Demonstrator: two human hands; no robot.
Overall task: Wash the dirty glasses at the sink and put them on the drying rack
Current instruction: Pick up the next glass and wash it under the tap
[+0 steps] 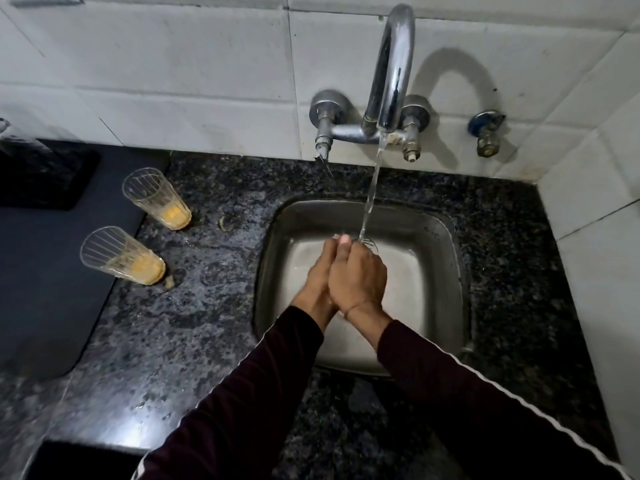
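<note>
— Running from the chrome tap (391,64), the water (372,188) falls right onto the hands over the steel sink (273,258). See it?

— Yes. What are the hands holding?

— A clear glass (371,244). Only a bit of its rim shows past the fingers, just where the water lands. The right hand (358,275) is on top, fingers curled around the glass. The left hand (320,271) is pressed against it from the side, and its fingers wrap the glass too, I think, but most of that hand is hidden.

— Where are the other glasses?

— Two more stand on the speckled stone counter (207,323), left of the sink. The far dirty glass (157,199) and the near dirty glass (123,256) are both upright, a little apart, with yellow stuff at the bottom. They sit right by the edge of a dark mat (52,271).

— And the sleeves?

— Dark red ones, both arms. The right sleeve (485,403) has a white stripe along it. White tiles (173,64) cover the wall behind the tap.
</note>
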